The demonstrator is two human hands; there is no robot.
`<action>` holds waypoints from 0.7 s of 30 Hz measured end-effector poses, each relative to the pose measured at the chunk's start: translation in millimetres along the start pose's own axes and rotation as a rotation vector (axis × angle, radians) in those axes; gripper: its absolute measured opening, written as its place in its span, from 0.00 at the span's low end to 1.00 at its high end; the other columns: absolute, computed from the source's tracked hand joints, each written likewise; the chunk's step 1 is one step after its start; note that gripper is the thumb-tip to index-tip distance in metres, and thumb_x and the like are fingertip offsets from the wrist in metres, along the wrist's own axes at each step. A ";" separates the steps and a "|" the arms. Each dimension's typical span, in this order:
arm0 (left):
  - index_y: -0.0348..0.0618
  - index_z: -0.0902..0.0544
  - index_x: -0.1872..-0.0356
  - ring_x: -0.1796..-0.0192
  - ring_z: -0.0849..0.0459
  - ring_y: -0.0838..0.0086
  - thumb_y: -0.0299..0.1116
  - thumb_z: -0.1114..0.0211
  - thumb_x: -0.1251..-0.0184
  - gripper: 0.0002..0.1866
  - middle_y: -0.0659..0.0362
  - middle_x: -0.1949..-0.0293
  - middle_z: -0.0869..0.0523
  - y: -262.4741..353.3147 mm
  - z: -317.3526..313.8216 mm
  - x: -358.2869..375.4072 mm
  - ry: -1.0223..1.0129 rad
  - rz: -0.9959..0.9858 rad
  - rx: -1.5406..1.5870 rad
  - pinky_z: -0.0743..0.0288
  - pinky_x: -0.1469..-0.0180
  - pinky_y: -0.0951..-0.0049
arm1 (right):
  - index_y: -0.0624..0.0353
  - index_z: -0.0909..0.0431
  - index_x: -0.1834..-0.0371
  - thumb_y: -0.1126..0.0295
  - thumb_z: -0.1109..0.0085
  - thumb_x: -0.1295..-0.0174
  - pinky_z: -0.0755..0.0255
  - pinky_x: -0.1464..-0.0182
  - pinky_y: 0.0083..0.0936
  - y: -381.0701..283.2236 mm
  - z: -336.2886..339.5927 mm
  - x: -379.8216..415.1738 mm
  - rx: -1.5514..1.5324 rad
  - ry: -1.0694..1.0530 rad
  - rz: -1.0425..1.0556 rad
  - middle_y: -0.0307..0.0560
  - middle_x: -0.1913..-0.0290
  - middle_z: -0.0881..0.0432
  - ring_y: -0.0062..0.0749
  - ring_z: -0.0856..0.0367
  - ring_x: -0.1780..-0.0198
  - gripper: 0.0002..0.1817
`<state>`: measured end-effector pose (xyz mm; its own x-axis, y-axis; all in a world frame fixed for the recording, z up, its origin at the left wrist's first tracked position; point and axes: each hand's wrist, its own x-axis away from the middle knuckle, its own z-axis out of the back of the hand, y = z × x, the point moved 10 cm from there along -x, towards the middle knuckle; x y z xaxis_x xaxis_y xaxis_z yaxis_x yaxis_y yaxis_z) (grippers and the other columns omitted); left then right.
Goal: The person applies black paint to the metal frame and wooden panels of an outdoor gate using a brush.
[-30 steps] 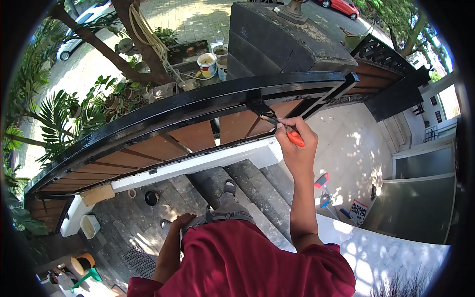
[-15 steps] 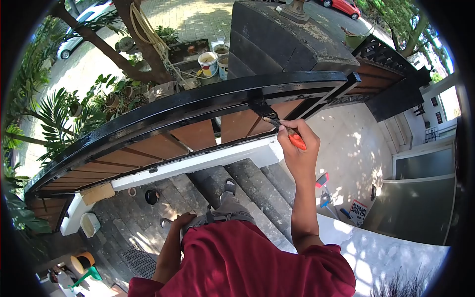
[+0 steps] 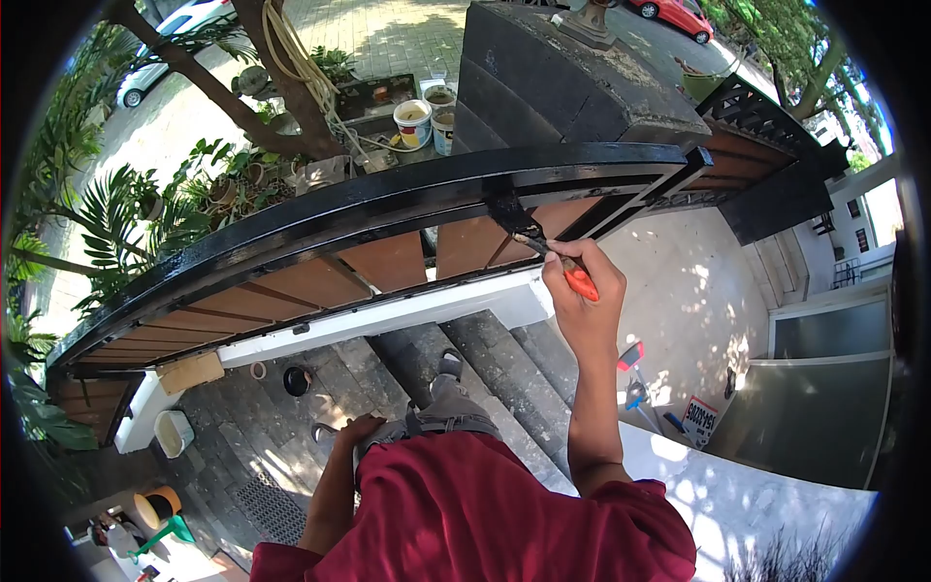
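Note:
In my right hand [image 3: 593, 291] is a paintbrush with a red-orange handle [image 3: 581, 283], gripped between thumb and fingers. Its dark, paint-covered bristles [image 3: 510, 211] touch the black metal frame [image 3: 388, 199] of a gate, just below the glossy curved top rail. Brown panels [image 3: 383, 262] fill the gate beneath that rail. My left hand [image 3: 363, 428] lies on my bent leg, fingers resting along it and holding nothing. A small black bowl [image 3: 298, 381] sits on the tiled floor beyond that hand, with a ring-shaped object [image 3: 258, 371] beside it.
Grey steps [image 3: 427, 359] lie below the gate, under my foot. A dark stone pillar [image 3: 572, 87] rises behind the rail, with paint buckets [image 3: 413, 124] and potted plants to its left. A broom [image 3: 632, 357] and a number plate [image 3: 699, 419] are at the right.
The view has shifted slightly. My right hand and the brush stay at nearly the same spot on the frame, and my left hand remains on my leg.

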<state>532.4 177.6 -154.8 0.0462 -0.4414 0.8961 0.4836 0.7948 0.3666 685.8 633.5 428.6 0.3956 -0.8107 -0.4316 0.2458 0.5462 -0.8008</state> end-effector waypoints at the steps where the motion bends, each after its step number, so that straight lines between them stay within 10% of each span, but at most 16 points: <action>1: 0.61 0.23 0.33 0.24 0.36 0.52 0.61 0.54 0.28 0.30 0.49 0.30 0.27 3.5 1.9 4.1 0.007 0.000 -0.010 0.58 0.25 0.37 | 0.67 0.19 0.63 0.78 0.33 0.42 0.29 0.69 0.21 -0.3 -1.4 -0.6 -0.007 -0.003 -0.003 0.49 0.71 0.18 0.25 0.22 0.73 0.07; 21: 0.67 0.25 0.31 0.24 0.37 0.53 0.57 0.59 0.25 0.27 0.50 0.29 0.29 8.6 3.0 7.7 -0.042 -0.051 -0.086 0.55 0.26 0.35 | 0.67 0.21 0.64 0.79 0.33 0.43 0.28 0.68 0.23 -13.1 -11.0 -1.0 0.001 -0.020 0.054 0.50 0.70 0.18 0.30 0.21 0.72 0.07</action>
<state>534.3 182.3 -144.0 -0.0160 -0.4610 0.8872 0.5580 0.7322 0.3906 672.5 624.9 434.9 0.4257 -0.7756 -0.4661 0.2244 0.5895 -0.7760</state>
